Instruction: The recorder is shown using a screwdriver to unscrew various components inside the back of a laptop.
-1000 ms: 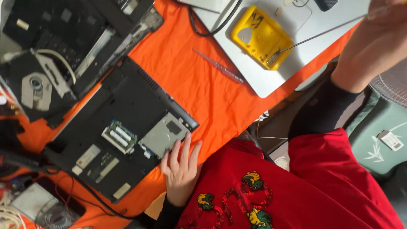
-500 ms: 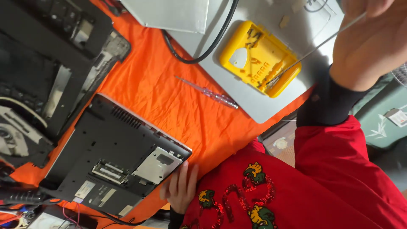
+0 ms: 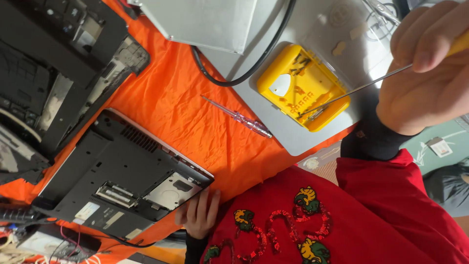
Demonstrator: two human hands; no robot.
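My right hand [image 3: 430, 73] at the upper right is closed around a yellow-handled screwdriver [image 3: 361, 88]. Its long thin shaft reaches down to the left, and the tip rests in a yellow parts tray [image 3: 298, 83]. The tray lies on a silver laptop lid [image 3: 293, 137]. My left hand [image 3: 200, 215] lies at the bottom with its fingers apart, touching the near corner of an upturned black laptop base [image 3: 122, 176] whose bays are uncovered. The red sleeves of my embroidered top fill the lower right.
A small clear-handled screwdriver [image 3: 239, 117] lies on the orange cloth [image 3: 181, 98]. A black cable [image 3: 234, 78] curves past a silver box [image 3: 205, 19] at the top. Dismantled black laptop parts [image 3: 53, 63] crowd the left. Wires and small boards [image 3: 44, 239] sit at the bottom left.
The view has shifted, so the laptop base and my left hand now sit lower in frame. My right hand looms larger, and the screwdriver tip stays in the yellow tray.
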